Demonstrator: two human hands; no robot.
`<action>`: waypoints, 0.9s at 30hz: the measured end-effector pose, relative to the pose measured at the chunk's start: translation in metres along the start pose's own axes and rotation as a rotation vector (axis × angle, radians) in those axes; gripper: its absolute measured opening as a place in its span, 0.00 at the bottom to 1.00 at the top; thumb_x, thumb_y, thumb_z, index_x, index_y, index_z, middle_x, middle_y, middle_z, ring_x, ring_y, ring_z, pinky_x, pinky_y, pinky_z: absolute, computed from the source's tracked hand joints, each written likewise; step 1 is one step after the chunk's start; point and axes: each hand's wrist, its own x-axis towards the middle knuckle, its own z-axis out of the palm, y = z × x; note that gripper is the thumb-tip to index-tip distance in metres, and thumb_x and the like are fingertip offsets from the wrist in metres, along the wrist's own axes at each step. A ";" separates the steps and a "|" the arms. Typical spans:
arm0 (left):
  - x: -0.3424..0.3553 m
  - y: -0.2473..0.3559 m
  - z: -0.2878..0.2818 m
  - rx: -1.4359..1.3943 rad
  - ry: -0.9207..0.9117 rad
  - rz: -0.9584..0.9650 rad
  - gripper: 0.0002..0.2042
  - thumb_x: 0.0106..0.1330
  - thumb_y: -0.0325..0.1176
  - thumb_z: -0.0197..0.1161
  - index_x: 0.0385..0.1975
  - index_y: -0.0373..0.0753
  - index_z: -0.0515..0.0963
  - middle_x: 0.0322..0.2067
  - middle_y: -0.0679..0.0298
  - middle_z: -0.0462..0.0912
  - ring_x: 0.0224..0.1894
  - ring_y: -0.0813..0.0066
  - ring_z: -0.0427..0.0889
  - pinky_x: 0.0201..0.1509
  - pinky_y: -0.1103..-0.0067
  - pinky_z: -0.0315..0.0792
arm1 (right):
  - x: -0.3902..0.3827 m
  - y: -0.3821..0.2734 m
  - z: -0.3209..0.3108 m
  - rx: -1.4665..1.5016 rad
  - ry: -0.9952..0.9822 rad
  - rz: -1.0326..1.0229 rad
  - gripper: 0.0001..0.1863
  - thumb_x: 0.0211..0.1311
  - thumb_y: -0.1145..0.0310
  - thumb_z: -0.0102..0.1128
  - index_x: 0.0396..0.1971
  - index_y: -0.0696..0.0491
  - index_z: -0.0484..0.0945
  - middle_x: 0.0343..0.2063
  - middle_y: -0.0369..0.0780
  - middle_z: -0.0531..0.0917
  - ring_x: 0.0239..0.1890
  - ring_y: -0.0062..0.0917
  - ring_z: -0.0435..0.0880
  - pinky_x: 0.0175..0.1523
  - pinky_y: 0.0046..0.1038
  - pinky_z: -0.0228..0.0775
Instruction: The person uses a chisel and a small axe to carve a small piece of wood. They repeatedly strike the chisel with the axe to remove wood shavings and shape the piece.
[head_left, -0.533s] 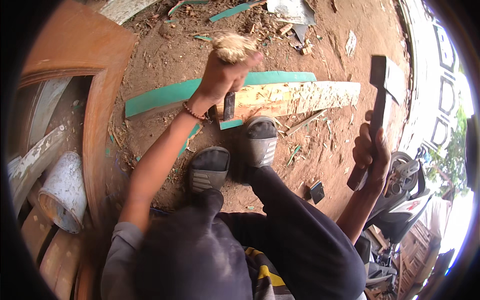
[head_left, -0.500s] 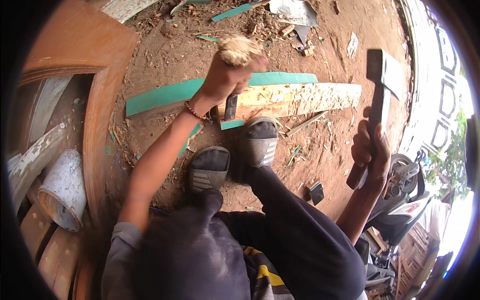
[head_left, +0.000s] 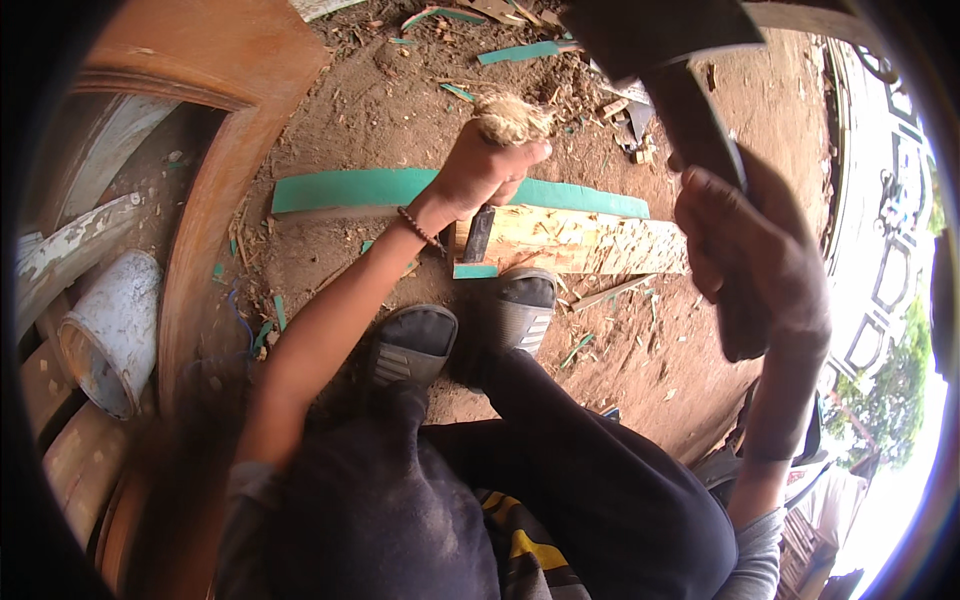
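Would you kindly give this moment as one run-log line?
left hand: grips dark-bladed tool at left end of plank | right hand: holds heavy-headed tool aloft

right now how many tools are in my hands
2: a chisel in the left hand, over the left end of the pale plank; a hatchet-like tool in the right hand. No other held tool shows.

Chisel (head_left: 479,235): dark flat blade, pale frayed top, near upright in my left hand (head_left: 478,172), blade down at the left end of the board. Board (head_left: 580,240): bare pale wood, rough chipped face, green strip at near left corner, runs left to right. Broad-headed tool (head_left: 690,105): dark, raised in my right hand (head_left: 760,240), head far, handle end near.
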 end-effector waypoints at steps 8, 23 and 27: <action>0.002 -0.002 -0.010 -0.025 -0.008 0.005 0.13 0.63 0.29 0.62 0.19 0.43 0.67 0.10 0.76 0.63 0.08 0.88 0.56 0.11 0.82 0.48 | 0.042 -0.013 -0.006 -0.162 0.000 -0.155 0.17 0.67 0.61 0.57 0.49 0.56 0.72 0.22 0.31 0.73 0.15 0.12 0.70 0.17 0.15 0.63; 0.005 -0.001 -0.011 -0.016 0.011 -0.060 0.17 0.63 0.30 0.60 0.14 0.46 0.62 0.09 0.76 0.61 0.08 0.88 0.55 0.11 0.82 0.48 | 0.074 -0.002 -0.002 -0.364 -0.158 -0.341 0.13 0.69 0.64 0.53 0.47 0.56 0.72 0.21 0.32 0.73 0.15 0.13 0.71 0.18 0.18 0.64; 0.003 -0.015 -0.010 -0.049 0.057 -0.032 0.16 0.62 0.29 0.61 0.15 0.45 0.63 0.09 0.75 0.62 0.08 0.88 0.56 0.10 0.82 0.47 | 0.068 0.001 0.006 -0.491 -0.309 0.153 0.14 0.68 0.64 0.55 0.45 0.58 0.71 0.21 0.34 0.74 0.15 0.16 0.72 0.18 0.18 0.65</action>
